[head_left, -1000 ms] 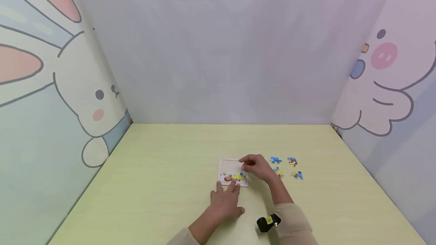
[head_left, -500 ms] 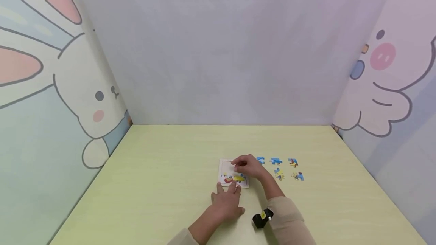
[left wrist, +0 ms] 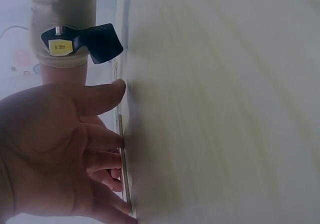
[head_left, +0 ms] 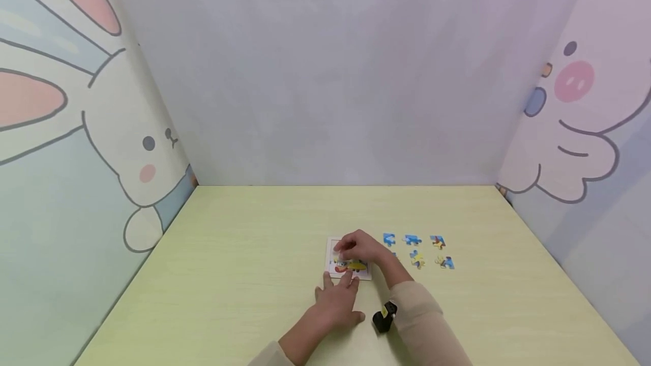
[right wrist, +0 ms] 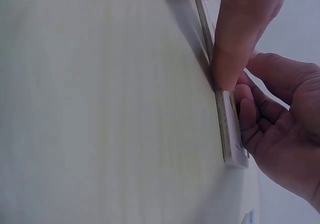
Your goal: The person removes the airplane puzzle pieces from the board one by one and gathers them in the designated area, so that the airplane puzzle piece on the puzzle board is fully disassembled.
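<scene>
A square white puzzle frame [head_left: 328, 258] lies on the table with a few joined pieces [head_left: 357, 266] along its near side, coloured yellow and red. My left hand [head_left: 337, 301] rests at the frame's near edge, fingers spread and fingertips on the rim; in the left wrist view the hand [left wrist: 50, 149] has its thumb apart from the frame. Over the frame's far middle, my right hand [head_left: 358, 245] pinches what seems to be a puzzle piece, mostly hidden by the fingers. In the right wrist view that hand's fingers [right wrist: 250, 109] are curled close above the frame [right wrist: 227, 129].
Several loose puzzle pieces lie in two rows right of the frame, among them a blue piece [head_left: 412, 239], a yellow piece [head_left: 417, 258] and a corner piece [head_left: 445, 262]. A black wrist camera [head_left: 384, 317] sits at the right sleeve. Walls with cartoon animals border the table [head_left: 244, 253].
My right hand has moved left across the frame, from its right edge to its middle, uncovering loose pieces at the right. My left hand has stayed at the near edge.
</scene>
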### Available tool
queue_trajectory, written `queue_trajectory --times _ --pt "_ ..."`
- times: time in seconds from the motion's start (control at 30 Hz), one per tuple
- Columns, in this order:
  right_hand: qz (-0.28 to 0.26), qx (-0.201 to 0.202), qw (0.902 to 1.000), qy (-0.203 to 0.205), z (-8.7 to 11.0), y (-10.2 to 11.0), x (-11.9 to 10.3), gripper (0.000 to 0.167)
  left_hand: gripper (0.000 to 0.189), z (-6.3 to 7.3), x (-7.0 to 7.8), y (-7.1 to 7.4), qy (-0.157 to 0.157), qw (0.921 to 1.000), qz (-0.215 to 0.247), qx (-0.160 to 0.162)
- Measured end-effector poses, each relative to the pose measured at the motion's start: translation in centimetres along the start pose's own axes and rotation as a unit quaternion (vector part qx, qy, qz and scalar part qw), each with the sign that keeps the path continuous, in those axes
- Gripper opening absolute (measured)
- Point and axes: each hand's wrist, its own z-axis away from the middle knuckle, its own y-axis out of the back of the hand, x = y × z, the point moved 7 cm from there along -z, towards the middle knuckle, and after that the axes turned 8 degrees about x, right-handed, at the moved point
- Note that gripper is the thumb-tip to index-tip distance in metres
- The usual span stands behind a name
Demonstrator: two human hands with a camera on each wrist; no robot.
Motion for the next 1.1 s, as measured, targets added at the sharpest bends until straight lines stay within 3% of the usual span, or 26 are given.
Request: queue_trajectory --times 0.37,0.6,1.1 --pt "0.042 -0.045 0.9980 -0.017 -0.4 -1.1 -0.2 0.005 0.070 0.0 0.0 -0.1 -0.007 0.9999 -0.007 0.007" --pt "0.063 -0.050 0.9965 -0.023 -1.0 -1.4 -0.5 0.004 0.072 0.1 0.1 0.4 -0.008 0.9974 -0.070 0.015" --pt "0.058 -0.071 0.9942 -0.057 -1.1 -1.2 -0.3 0.005 0.073 0.1 0.3 0.2 -0.008 0.9983 -0.057 0.010"
